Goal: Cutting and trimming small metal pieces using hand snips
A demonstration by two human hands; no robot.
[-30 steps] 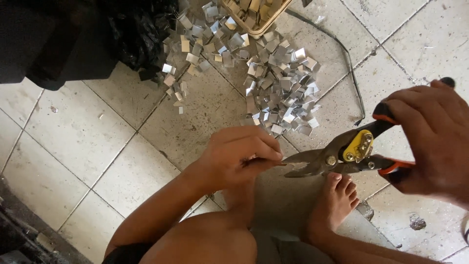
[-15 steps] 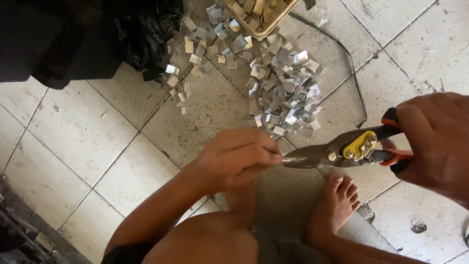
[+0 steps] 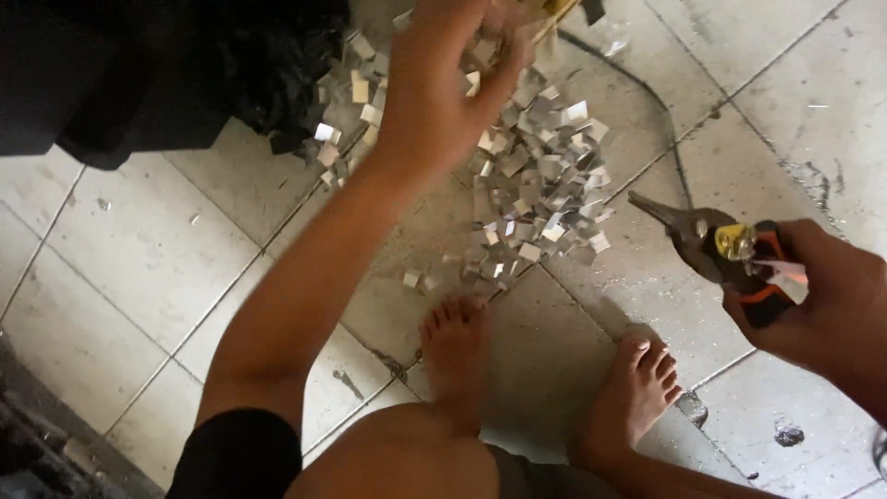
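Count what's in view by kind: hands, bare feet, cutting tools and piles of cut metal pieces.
Hands: 2, left hand and right hand
Bare feet: 2, left foot and right foot
Tin snips: 1
Pile of cut metal pieces: 1
Total: 6

left hand point(image 3: 443, 83) up over the heap of small cut sheet-metal squares point(image 3: 527, 185) on the tiled floor point(image 3: 139, 277) | metal snips with orange grips point(image 3: 730, 254) in my right hand point(image 3: 822, 314), right of heap | bare feet point(image 3: 457, 356) just below it
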